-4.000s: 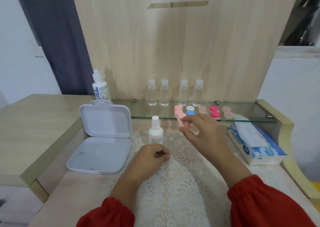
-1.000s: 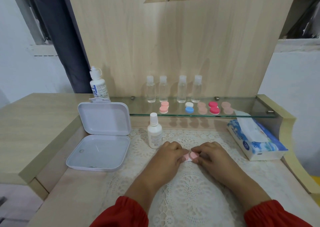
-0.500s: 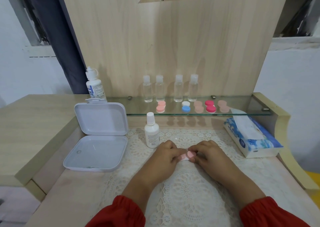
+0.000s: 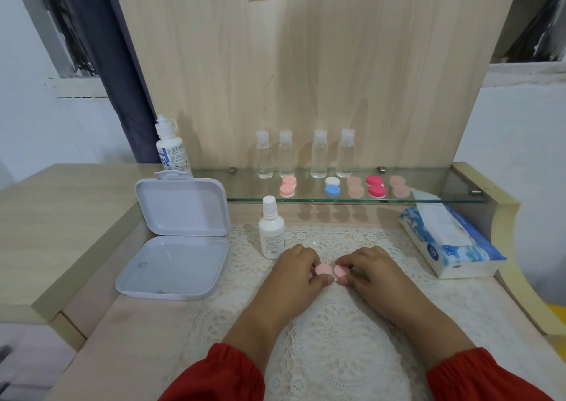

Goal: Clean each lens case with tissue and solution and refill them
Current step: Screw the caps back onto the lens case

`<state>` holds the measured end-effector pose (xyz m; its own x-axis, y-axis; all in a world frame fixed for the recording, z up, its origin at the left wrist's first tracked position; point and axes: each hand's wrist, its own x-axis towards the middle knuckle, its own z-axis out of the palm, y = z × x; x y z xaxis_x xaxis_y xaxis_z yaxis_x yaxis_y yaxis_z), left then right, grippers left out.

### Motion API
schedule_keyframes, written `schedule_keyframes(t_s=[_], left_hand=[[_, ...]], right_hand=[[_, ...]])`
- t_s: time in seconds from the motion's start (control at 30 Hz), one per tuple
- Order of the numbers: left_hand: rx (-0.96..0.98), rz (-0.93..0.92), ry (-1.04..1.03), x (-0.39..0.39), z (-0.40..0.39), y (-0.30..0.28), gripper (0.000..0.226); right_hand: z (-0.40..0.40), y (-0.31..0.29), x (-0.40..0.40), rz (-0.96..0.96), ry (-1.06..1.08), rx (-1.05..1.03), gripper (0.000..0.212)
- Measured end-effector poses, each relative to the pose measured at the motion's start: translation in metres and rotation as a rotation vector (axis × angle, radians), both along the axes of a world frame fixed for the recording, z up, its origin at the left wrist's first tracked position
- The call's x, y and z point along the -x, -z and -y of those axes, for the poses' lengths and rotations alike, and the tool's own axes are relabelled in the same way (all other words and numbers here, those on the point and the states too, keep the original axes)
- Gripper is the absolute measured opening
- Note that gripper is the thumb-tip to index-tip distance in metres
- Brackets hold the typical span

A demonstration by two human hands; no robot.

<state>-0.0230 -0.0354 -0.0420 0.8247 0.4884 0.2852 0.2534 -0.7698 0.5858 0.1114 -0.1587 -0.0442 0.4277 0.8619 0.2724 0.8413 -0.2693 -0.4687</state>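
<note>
Over the lace-covered surface [image 4: 337, 354], your left hand [image 4: 295, 273] and right hand [image 4: 372, 270] each hold a tight grip on one cap of the pink lens case [image 4: 330, 270].

Pink lens case [image 4: 332, 270] partly hidden under fingers, bottle label [image 4: 273, 243] too small to read, sleeves [image 4: 214, 373] cut off

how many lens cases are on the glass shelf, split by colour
Lens cases on the glass shelf:
light pink case: 1
white and blue case: 1
beige-pink cases: 2
hot pink case: 1
Total: 5
</note>
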Motion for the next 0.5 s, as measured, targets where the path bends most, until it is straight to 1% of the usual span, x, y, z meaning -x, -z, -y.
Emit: schedule_keyframes(t_s=[0.1,0.17,0.27,0.33,0.43,0.5], left_hand=[[0.087,0.008,0.056,0.0026,-0.0016,-0.0008,0.038],[0.094,0.006,0.066,0.0023,-0.0030,-0.0003,0.033],[0.046,0.008,0.018,0.0008,-0.0002,-0.0007,0.023],[0.043,0.013,0.018,0.0011,-0.0005,0.0006,0.026],[0.082,0.013,0.077,0.0025,-0.0026,0.0013,0.036],[0.076,0.014,0.072,0.0015,-0.0027,0.0016,0.030]], right_hand=[[0.0003,0.0010,0.0001,0.009,-0.003,-0.006,0.027],[0.0006,0.0019,-0.0002,0.001,0.000,-0.010,0.027],[0.0012,0.0009,0.0000,-0.008,-0.001,-0.004,0.027],[0.0008,0.0002,0.0006,-0.010,-0.006,-0.002,0.026],[0.0006,0.0005,0.0006,-0.011,-0.004,-0.007,0.026],[0.0007,0.0010,0.0003,-0.016,-0.003,-0.014,0.026]])
